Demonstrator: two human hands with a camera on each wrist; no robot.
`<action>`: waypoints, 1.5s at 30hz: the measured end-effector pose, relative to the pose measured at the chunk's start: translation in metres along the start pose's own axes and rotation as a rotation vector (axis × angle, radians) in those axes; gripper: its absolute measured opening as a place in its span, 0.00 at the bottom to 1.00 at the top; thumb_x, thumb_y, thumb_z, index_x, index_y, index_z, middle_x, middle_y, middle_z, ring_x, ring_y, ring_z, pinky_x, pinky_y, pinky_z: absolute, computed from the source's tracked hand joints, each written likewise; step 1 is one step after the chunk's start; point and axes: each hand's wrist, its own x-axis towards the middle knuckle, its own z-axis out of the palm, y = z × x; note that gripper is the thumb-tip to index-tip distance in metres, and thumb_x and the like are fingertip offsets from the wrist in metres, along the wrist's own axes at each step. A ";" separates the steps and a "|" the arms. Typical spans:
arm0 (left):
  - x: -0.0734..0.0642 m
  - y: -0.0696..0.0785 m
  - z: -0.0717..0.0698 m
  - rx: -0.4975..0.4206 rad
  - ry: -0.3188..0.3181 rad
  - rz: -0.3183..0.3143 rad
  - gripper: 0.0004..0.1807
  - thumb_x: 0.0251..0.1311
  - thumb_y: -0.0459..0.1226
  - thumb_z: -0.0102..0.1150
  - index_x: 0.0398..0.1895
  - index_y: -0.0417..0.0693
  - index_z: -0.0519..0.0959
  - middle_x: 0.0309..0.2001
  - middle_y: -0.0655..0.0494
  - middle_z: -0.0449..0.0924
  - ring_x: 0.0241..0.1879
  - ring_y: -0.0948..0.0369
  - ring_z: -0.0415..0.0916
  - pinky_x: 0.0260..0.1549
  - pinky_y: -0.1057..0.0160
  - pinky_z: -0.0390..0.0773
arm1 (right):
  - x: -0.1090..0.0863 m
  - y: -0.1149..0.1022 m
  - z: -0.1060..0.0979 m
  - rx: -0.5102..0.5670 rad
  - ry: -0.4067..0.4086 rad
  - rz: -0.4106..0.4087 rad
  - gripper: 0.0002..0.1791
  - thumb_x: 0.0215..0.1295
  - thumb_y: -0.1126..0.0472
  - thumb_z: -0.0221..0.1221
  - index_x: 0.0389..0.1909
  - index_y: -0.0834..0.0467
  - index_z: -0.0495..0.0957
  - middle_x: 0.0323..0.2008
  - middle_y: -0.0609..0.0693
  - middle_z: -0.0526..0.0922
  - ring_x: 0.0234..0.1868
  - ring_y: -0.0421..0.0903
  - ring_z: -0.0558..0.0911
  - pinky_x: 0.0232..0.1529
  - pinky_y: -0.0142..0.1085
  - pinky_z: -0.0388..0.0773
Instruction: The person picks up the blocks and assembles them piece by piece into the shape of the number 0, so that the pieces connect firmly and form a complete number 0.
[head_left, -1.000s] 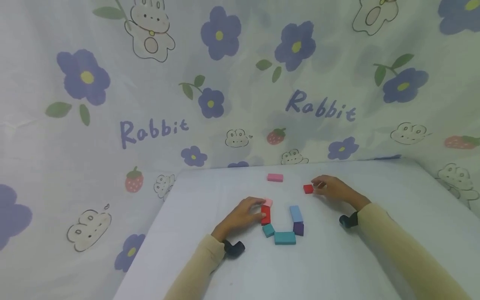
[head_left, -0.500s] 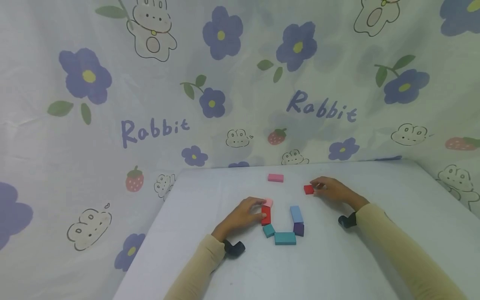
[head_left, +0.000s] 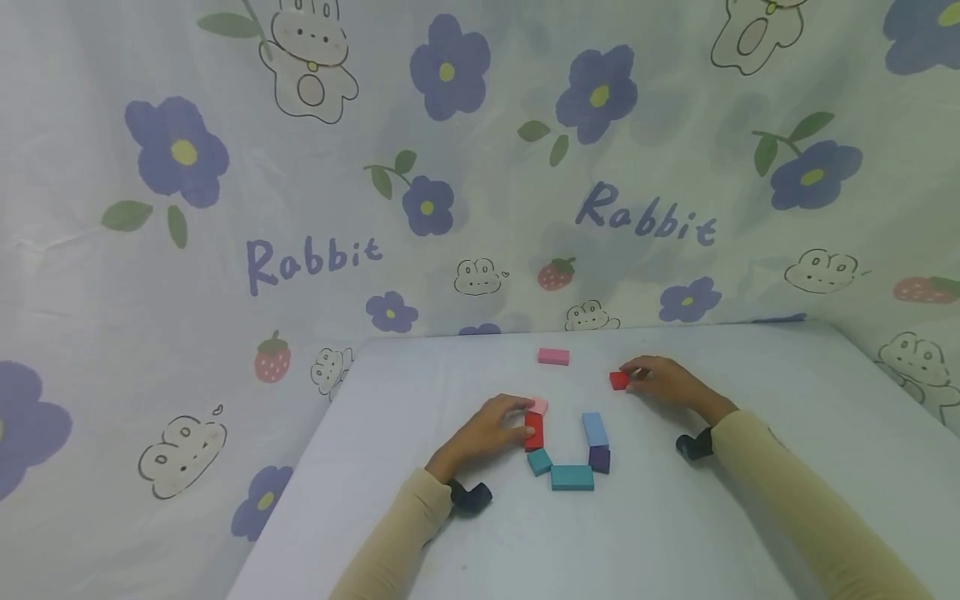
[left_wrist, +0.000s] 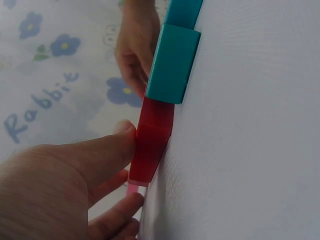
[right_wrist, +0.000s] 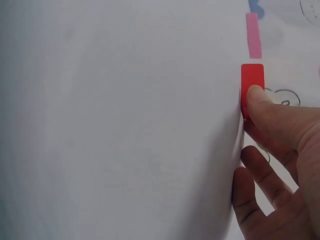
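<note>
My left hand (head_left: 486, 429) rests at the left column of wooden blocks, its thumb touching a red block (head_left: 534, 442) and a fingertip at a light pink block (head_left: 538, 407). The left wrist view shows that thumb against the red block's side, with a teal block (left_wrist: 172, 65) nearer the camera. Farther back on the right, my right hand (head_left: 670, 383) pinches a small red block (head_left: 617, 382). In the right wrist view the thumb lies on this block's face, an index finger is partly hidden behind it, and the other fingers are loosely bent.
A small teal block (head_left: 539, 462), a longer teal block (head_left: 572, 478), a purple block (head_left: 599, 459) and a light blue block (head_left: 595, 429) continue the U-shaped row. A pink block (head_left: 553, 357) lies alone toward the back of the white table (head_left: 420, 392). Behind hangs a printed curtain (head_left: 480, 208).
The right hand and its small red block turn slightly in place. The left hand holds still at the blocks. The whole head view drifts a little.
</note>
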 end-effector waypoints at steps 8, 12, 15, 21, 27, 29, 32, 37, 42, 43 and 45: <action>0.000 -0.001 0.002 0.012 -0.009 0.029 0.30 0.65 0.50 0.62 0.69 0.61 0.70 0.68 0.59 0.71 0.71 0.56 0.64 0.68 0.45 0.68 | -0.002 0.000 0.002 0.017 -0.002 0.038 0.21 0.65 0.60 0.64 0.58 0.60 0.78 0.53 0.58 0.83 0.55 0.57 0.79 0.59 0.57 0.76; -0.001 0.000 0.002 0.017 -0.009 0.035 0.30 0.65 0.51 0.62 0.69 0.60 0.70 0.68 0.58 0.71 0.72 0.56 0.63 0.68 0.46 0.68 | -0.001 -0.001 0.002 0.011 -0.007 0.042 0.21 0.66 0.60 0.64 0.58 0.61 0.78 0.52 0.58 0.83 0.55 0.58 0.79 0.59 0.57 0.76; -0.001 0.002 0.002 0.021 -0.008 0.028 0.30 0.65 0.50 0.62 0.70 0.60 0.70 0.68 0.59 0.71 0.71 0.56 0.64 0.68 0.45 0.69 | 0.000 -0.001 0.002 0.007 -0.014 0.048 0.20 0.66 0.60 0.64 0.58 0.60 0.78 0.52 0.58 0.82 0.55 0.58 0.79 0.59 0.58 0.76; 0.000 0.003 0.003 0.014 -0.010 0.030 0.30 0.65 0.49 0.62 0.70 0.59 0.70 0.68 0.58 0.71 0.71 0.55 0.64 0.68 0.46 0.69 | -0.001 -0.002 0.000 0.003 -0.036 0.053 0.19 0.65 0.61 0.64 0.56 0.60 0.77 0.49 0.56 0.83 0.53 0.56 0.79 0.58 0.56 0.76; 0.000 0.002 0.003 0.019 -0.003 0.037 0.30 0.65 0.49 0.62 0.69 0.58 0.71 0.67 0.57 0.71 0.71 0.55 0.65 0.68 0.46 0.69 | -0.006 -0.005 -0.002 -0.008 -0.027 -0.019 0.18 0.65 0.62 0.65 0.54 0.61 0.77 0.48 0.56 0.83 0.50 0.55 0.81 0.55 0.54 0.78; 0.000 0.002 0.003 0.018 -0.004 0.033 0.30 0.65 0.49 0.62 0.70 0.59 0.70 0.68 0.58 0.71 0.71 0.55 0.64 0.67 0.45 0.69 | -0.007 -0.007 -0.002 -0.002 -0.025 -0.026 0.18 0.65 0.62 0.65 0.54 0.61 0.77 0.48 0.55 0.83 0.50 0.54 0.81 0.55 0.54 0.79; 0.000 0.002 0.002 0.014 -0.002 0.029 0.30 0.65 0.49 0.62 0.70 0.60 0.70 0.68 0.58 0.71 0.71 0.55 0.64 0.67 0.45 0.69 | -0.008 -0.010 -0.003 0.005 -0.029 -0.044 0.18 0.66 0.63 0.64 0.55 0.61 0.77 0.49 0.56 0.83 0.51 0.55 0.81 0.54 0.54 0.79; 0.000 0.001 0.001 0.013 -0.001 0.025 0.30 0.65 0.50 0.62 0.70 0.61 0.70 0.68 0.59 0.70 0.71 0.56 0.64 0.67 0.45 0.69 | -0.009 -0.017 -0.002 0.019 -0.042 -0.056 0.17 0.67 0.62 0.63 0.56 0.60 0.77 0.49 0.54 0.83 0.51 0.53 0.81 0.54 0.51 0.80; -0.002 0.002 -0.001 0.006 -0.002 -0.002 0.31 0.64 0.51 0.63 0.70 0.64 0.70 0.69 0.59 0.69 0.72 0.55 0.62 0.67 0.42 0.69 | -0.008 -0.030 0.000 0.028 -0.071 -0.089 0.17 0.66 0.61 0.64 0.54 0.58 0.78 0.48 0.52 0.83 0.50 0.50 0.81 0.53 0.48 0.81; -0.003 0.003 -0.001 0.003 -0.003 -0.008 0.31 0.64 0.51 0.63 0.70 0.65 0.70 0.69 0.60 0.69 0.72 0.55 0.62 0.67 0.42 0.69 | -0.008 -0.032 0.000 0.033 -0.071 -0.093 0.17 0.66 0.61 0.64 0.54 0.58 0.78 0.49 0.52 0.83 0.50 0.50 0.81 0.53 0.48 0.82; -0.003 0.003 -0.002 0.005 -0.002 -0.010 0.31 0.64 0.51 0.63 0.70 0.65 0.70 0.69 0.60 0.69 0.72 0.55 0.62 0.67 0.42 0.69 | -0.007 -0.035 -0.001 0.033 -0.066 -0.105 0.17 0.65 0.60 0.65 0.55 0.58 0.78 0.49 0.52 0.83 0.50 0.50 0.81 0.53 0.48 0.82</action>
